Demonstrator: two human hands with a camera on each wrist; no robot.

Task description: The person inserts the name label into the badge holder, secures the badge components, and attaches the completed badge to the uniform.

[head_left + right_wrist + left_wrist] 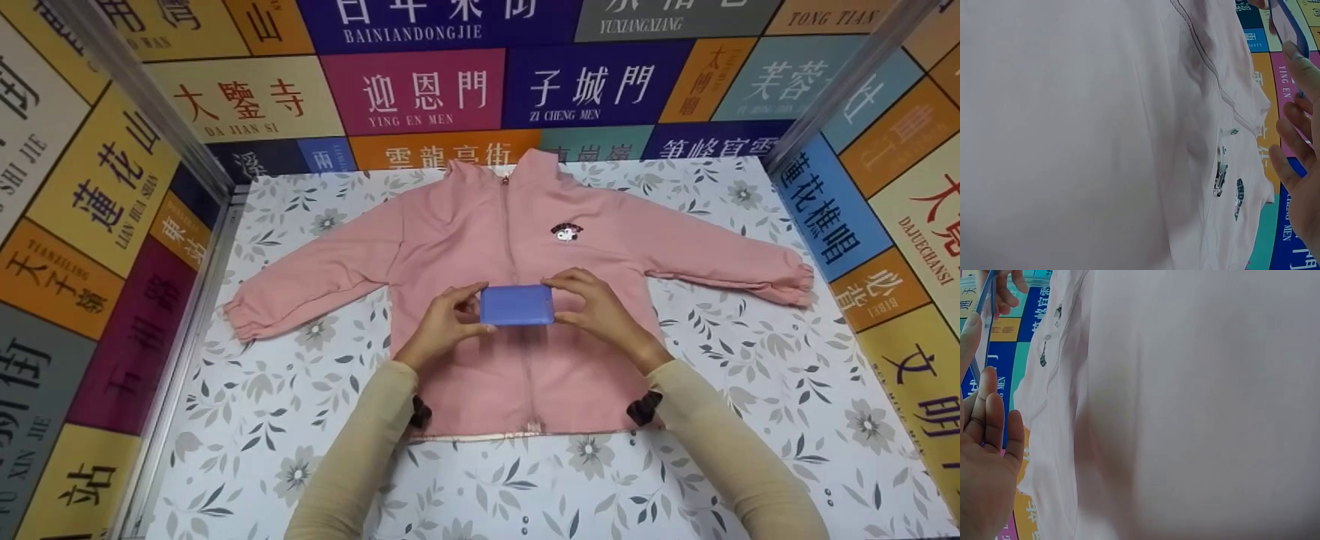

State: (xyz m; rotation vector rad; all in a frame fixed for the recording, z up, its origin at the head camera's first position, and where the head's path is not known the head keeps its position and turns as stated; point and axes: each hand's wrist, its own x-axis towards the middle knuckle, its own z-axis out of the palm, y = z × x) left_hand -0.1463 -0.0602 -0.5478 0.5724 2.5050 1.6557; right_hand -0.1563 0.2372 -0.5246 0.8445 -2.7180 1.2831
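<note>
- Over the front of the pink jacket (465, 255), in the head view, a blue slab (517, 305), perhaps a phone in its case, is held across the zip (507, 232). The left hand (444, 324) pinches one short end between thumb and finger, the right hand (602, 313) the other; gripping both ends probably keeps it level, and the shadow beneath suggests it is raised off the cloth.
- Around the jacket, spread with both arms out, perhaps so its whole front shows, the floral tabletop (720, 420) shows. Sign-covered panels (412, 90) stand beyond its collar. An emblem (566, 232) sits on its chest; the slab hides part of the zip, and the person's beige sleeves (360, 442) reach up past its hem.
- Beside the jacket's cloth, in the left wrist view, the left hand grips the slab's edge, its remaining fingers loosely bent.
- Past the jacket's cloth, in the right wrist view, the right thumb presses the slab while the lower fingers spread free; the cloth fills most of this view.
</note>
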